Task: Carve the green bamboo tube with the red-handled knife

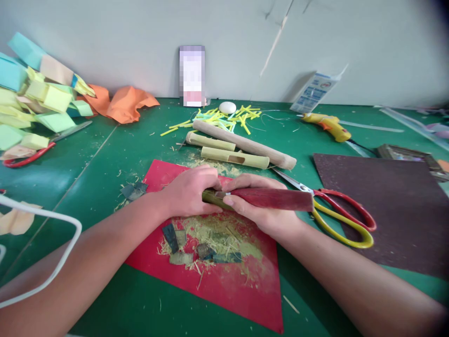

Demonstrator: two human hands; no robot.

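Note:
My left hand (191, 189) is closed around a short green bamboo piece (212, 198). In my right hand (268, 219) is a carving knife with a red wooden handle (277, 199); its short metal blade (221, 194) lies against the bamboo, and its tip is hard to make out. Both hands are over a red sheet (245, 299) strewn with pale shavings (199, 229) and dark sandpaper scraps (170, 238). Just beyond them lie a bamboo tube with a cut notch (213, 154), another bamboo piece (210, 140) and a longer wooden stick (245, 142).
Scissors (345, 220) with red and yellow handles lie right of my hands, overlapping a dark brown sheet (382, 206). Farther back are a yellow glue gun (326, 125), yellow strips (213, 119) and a phone (192, 75) against the wall. Folded papers (38, 98) crowd the left.

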